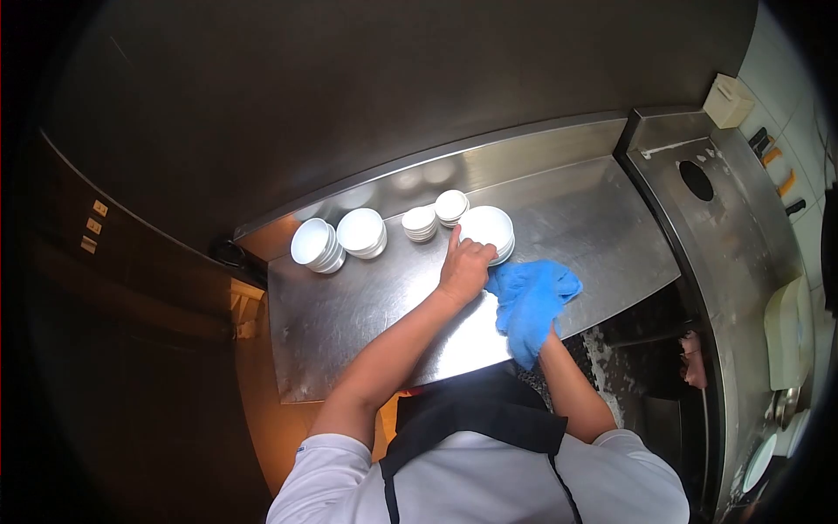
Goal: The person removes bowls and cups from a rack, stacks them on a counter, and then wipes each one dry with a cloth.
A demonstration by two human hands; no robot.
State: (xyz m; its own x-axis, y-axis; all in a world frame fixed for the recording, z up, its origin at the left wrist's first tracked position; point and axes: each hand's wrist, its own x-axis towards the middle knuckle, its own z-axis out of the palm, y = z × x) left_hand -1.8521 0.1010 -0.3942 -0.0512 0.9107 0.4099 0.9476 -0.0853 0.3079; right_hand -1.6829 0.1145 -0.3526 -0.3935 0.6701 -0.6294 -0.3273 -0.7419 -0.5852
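Note:
My left hand (467, 267) is at the near left side of a stack of wide white bowls (489, 229), its index finger stretched up along the rim and the other fingers curled at the edge. A blue cloth (534, 306) is bunched in my right hand, close beside that stack and over the table's front edge. The cloth covers most of the right hand, and only the wrist shows below it. Left of the wide bowls stand two short stacks of small white dishes (420, 220).
Two taller stacks of white bowls (361, 230) stand farther left on the steel table (349, 306). A raised steel backsplash (541, 144) runs behind. To the right is a steel counter (698, 148) with a round hole, several knives (786, 182) on the wall, and a green-white board (786, 332).

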